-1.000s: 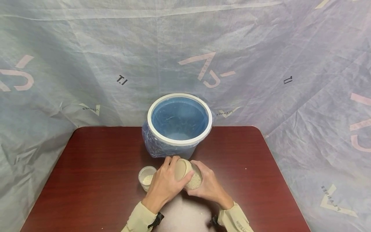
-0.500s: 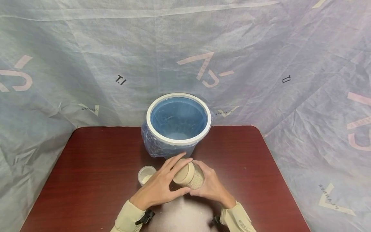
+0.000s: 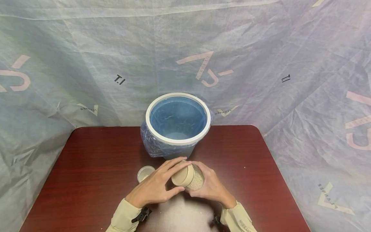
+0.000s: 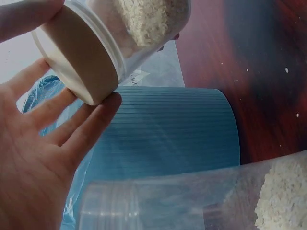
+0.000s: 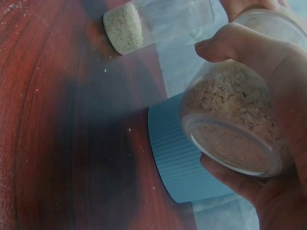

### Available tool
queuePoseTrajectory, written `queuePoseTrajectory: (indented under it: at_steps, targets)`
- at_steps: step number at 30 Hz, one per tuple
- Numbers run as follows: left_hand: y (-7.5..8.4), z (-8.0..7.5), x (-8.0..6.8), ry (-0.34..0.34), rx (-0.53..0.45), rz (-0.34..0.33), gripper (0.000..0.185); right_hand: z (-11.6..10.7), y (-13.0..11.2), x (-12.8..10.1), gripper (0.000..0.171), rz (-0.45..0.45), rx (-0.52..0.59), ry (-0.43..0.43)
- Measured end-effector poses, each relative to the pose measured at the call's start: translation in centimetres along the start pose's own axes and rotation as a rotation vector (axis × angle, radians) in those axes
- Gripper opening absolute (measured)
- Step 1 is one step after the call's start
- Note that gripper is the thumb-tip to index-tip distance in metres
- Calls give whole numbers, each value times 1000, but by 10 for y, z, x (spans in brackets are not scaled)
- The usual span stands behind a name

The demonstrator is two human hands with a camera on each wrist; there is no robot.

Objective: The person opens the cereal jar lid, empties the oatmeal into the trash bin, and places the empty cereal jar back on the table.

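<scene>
A clear plastic jar with a beige screw lid (image 3: 187, 177) is held tipped sideways low in the centre of the head view, just in front of the blue ribbed bin with a white rim and plastic liner (image 3: 177, 120). The jar body is wrapped by the right hand (image 3: 210, 187), probably so it's kept steady, while the lid is touched by the fingertips and thumb of the left hand (image 3: 153, 188), fingers mostly straight, like it's placed for twisting. The jar looks partly filled with pale grains, bunched toward its base. A small open clear jar (image 3: 145, 173) with similar grains is seen left of the hands on the dark red wooden table (image 3: 95, 161).
</scene>
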State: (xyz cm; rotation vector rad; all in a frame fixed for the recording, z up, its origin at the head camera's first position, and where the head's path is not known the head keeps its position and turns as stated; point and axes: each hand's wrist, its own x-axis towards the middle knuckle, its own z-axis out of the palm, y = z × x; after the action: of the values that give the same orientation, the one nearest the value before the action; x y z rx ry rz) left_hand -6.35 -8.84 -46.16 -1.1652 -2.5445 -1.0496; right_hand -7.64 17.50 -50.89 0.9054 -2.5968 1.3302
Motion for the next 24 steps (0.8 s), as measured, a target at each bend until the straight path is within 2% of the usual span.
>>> queuePoseTrajectory:
  at_steps: [7,14,20,24]
  targets:
    - [3,3,1,32,27,-71,80,2,2,-2,95,1,-13,-2]
    - [5,10,2,104,42,-134,77,4,2,-4,96,-8,-17,8]
    - [8,13,5,163,77,-256,72,5,1,-2,97,-7,-5,3]
    - [11,15,7,192,99,-308,69,6,0,-1,97,-16,2,6]
